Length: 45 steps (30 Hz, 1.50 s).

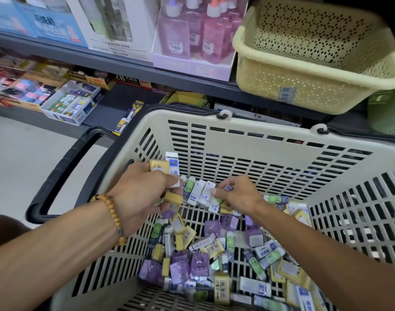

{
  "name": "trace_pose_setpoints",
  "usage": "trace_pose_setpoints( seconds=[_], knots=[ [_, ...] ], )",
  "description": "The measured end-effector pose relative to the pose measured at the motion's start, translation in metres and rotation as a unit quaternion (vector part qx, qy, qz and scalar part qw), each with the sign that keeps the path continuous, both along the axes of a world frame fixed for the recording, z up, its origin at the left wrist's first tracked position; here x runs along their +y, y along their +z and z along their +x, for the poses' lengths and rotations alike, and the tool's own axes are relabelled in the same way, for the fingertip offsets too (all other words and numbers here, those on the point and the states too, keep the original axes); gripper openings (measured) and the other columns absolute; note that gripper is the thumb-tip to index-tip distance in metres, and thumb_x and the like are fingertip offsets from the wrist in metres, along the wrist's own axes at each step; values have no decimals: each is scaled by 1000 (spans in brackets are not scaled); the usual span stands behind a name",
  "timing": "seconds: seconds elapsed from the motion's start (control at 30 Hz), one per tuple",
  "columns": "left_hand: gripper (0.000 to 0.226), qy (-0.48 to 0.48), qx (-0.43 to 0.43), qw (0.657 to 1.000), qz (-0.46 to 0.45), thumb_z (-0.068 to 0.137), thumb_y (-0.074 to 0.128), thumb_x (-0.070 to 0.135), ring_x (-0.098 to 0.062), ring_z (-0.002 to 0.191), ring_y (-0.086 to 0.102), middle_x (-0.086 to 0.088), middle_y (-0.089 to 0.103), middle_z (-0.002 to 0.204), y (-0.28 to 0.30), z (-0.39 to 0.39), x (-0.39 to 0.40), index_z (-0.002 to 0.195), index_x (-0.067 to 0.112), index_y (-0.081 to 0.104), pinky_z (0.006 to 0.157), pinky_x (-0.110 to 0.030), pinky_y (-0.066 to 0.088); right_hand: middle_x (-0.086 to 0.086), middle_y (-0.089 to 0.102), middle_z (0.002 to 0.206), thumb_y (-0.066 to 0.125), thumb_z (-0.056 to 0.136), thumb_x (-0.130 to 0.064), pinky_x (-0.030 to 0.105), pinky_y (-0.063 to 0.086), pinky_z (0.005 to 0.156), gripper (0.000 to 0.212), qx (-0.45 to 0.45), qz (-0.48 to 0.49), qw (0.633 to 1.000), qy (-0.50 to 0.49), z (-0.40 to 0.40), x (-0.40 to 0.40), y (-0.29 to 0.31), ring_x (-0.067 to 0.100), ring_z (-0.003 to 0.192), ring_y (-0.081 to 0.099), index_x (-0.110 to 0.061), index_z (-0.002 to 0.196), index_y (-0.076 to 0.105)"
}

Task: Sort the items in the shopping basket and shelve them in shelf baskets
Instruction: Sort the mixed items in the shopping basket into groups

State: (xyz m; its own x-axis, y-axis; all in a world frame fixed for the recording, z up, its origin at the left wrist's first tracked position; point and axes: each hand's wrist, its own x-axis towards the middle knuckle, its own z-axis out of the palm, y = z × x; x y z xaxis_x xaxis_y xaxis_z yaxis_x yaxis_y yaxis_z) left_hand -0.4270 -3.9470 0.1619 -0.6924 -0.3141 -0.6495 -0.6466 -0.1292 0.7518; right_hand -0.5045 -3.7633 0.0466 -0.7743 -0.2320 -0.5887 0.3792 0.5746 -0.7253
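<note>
A cream shopping basket [254, 140] with black handles fills the lower view. Several small erasers lie in it: purple, yellow, white-blue and green-faced ones [198, 263]. Inside the basket's left side, my left hand [142, 194] grips a bunch of erasers, among them a yellow one [158, 167] and a white-blue one [172, 161]. My right hand [236, 195] reaches down near the basket's middle and pinches a small purple eraser [228, 188] above a row of white erasers [202, 194]. An empty cream perforated shelf basket [308, 86] stands on the shelf at upper right.
Pink and purple bottles in a display box [192, 34] and blue boxes [46, 23] stand on the upper shelf. The lower shelf holds open boxes of erasers [73, 104]. Pale floor [23, 158] lies to the left. A green basket [387, 113] shows at the right edge.
</note>
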Motion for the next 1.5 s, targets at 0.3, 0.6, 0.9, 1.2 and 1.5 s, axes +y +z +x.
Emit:
trace_pose_setpoints(
  seconds=[0.3, 0.6, 0.9, 1.2, 1.5],
  knots=[
    [8, -17, -6, 1000, 9, 90, 57, 0, -21, 63, 68, -15, 75, 80, -4, -5, -2, 96, 3, 62, 47, -26, 47, 3, 61, 67, 68, 87, 2, 39, 58, 86, 25, -29, -45, 999, -10, -3, 10, -1, 18, 74, 66, 6, 110, 59],
    [8, 3, 5, 1000, 4, 90, 57, -1, -20, 64, 69, -14, 75, 77, 0, -2, -7, 90, 6, 61, 50, -29, 48, -5, 57, 112, 75, 84, -37, 27, 42, 76, 47, 247, 144, 935, 209, 15, 10, -8, 11, 88, 52, -24, 126, 57],
    [10, 2, -2, 1000, 21, 90, 57, -3, -23, 71, 69, -14, 75, 82, 3, -3, -6, 98, 2, 61, 57, -32, 49, -3, 61, 120, 57, 97, -18, 22, 51, 86, 30, 221, 89, 948, 211, 12, -6, 4, 5, 100, 60, -19, 127, 60],
    [15, 14, -4, 993, 118, 94, 53, 2, -22, 66, 68, -15, 72, 90, 3, -6, 4, 103, 0, 64, 51, -26, 53, -2, 74, 105, 67, 92, -18, 25, 58, 74, 19, -78, -270, 953, 113, 36, -17, 49, 18, 98, 72, -20, 111, 66],
    [15, -41, 8, 999, 16, 93, 57, 4, -14, 67, 69, -8, 76, 91, 3, -6, 7, 106, 8, 61, 58, -30, 50, 10, 63, 88, 58, 97, -8, 23, 58, 67, 7, -68, -12, 994, 86, 2, 47, 32, 23, 85, 74, -4, 96, 63]
  ],
)
